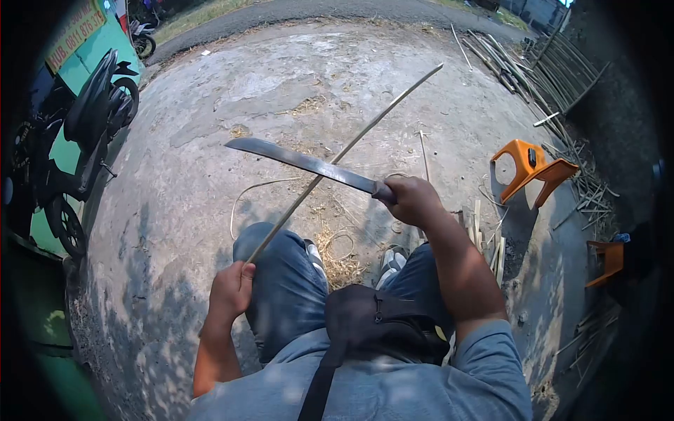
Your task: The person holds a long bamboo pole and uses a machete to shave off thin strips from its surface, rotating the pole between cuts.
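My right hand (414,200) is wrapped round the handle of a machete (302,161), whose long blade points to the left. A long, thin bamboo strip (372,125) runs slantwise from lower left to upper right. Its lower end sits in my closed left hand (233,286), beside my left knee. Near its middle the blade crosses over the strip in this view. Beneath, between my shoes, lies a heap of pale shavings (340,256).
Orange plastic stools (526,168) stand on the right. Bamboo poles and offcuts (593,203) lie along the right edge, and split pieces (484,235) lie by my right knee. A parked motorbike (98,119) is at the left. A black bag (379,319) rests on my lap.
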